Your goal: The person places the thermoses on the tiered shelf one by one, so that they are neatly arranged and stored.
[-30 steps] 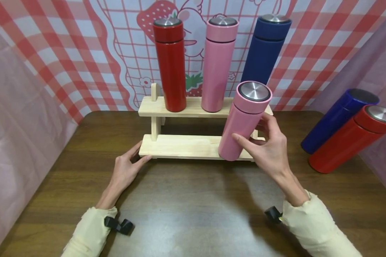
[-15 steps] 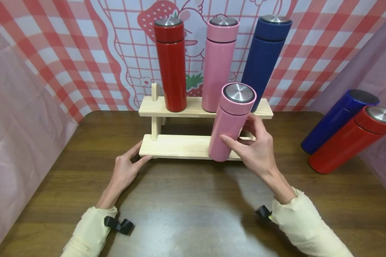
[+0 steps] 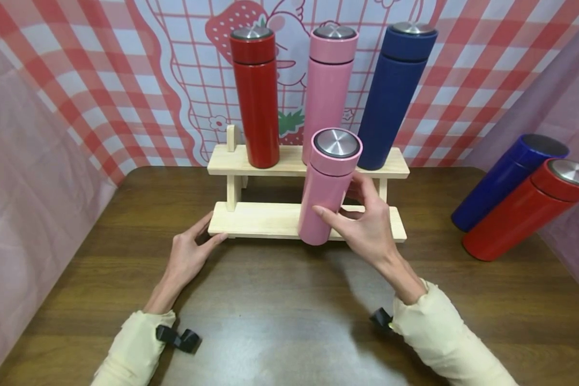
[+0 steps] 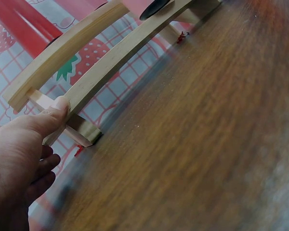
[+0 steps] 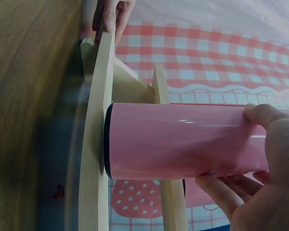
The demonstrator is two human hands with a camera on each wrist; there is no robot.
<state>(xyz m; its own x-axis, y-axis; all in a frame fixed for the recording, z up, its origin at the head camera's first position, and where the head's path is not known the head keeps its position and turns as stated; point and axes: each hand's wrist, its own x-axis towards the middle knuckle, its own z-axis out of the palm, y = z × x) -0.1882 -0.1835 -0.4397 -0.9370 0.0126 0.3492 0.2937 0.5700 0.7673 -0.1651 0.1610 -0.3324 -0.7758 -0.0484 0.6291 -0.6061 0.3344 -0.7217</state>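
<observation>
The right hand grips a pink flask around its lower body, thumb on the near side and fingers curled behind. The right wrist view shows the flask's base touching the lower board of the wooden rack, roughly at its middle. The left hand lies with straight fingers against the rack's near left corner, thumb pressed on the board edge, holding nothing.

The step in hand looks like standing the flask on the lower tier; it seems nearly seated, so the next move likely calls for setting it upright and letting go while the left hand steadies the rack.

On the upper tier stand a red flask, another pink one and a navy flask. On the table, far right, lie a blue flask and a red one. No brand or writing is readable anywhere.
</observation>
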